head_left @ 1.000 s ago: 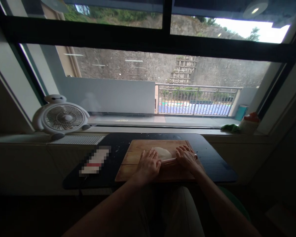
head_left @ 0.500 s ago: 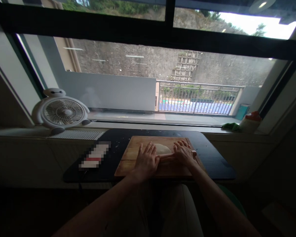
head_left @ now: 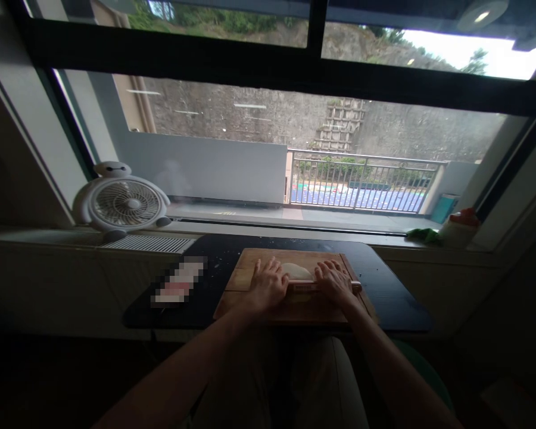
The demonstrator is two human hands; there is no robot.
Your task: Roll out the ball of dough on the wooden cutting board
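Observation:
A wooden rolling pin point(head_left: 306, 287) lies crosswise over the near part of a pale, flattened piece of dough point(head_left: 297, 272). My left hand point(head_left: 268, 283) is on the pin's left part, its fingers bent over it and hiding that end. On the right part, my right hand point(head_left: 334, 281) curls over the pin, whose end sticks out beyond the hand. Under both hands is a wooden board point(head_left: 241, 271). Part of the dough's edge is hidden behind the fingers.
The board rests on a dark table point(head_left: 393, 298) with white specks. A blurred-out flat item point(head_left: 178, 283) lies at its left. On the windowsill stand a white fan point(head_left: 131, 202), a green cloth point(head_left: 423, 236) and a pale container with an orange top point(head_left: 461, 226).
The rolling pin has gone from slightly tilted to nearly level. My fingers are more bent over it than before. The whole view has shifted a little.

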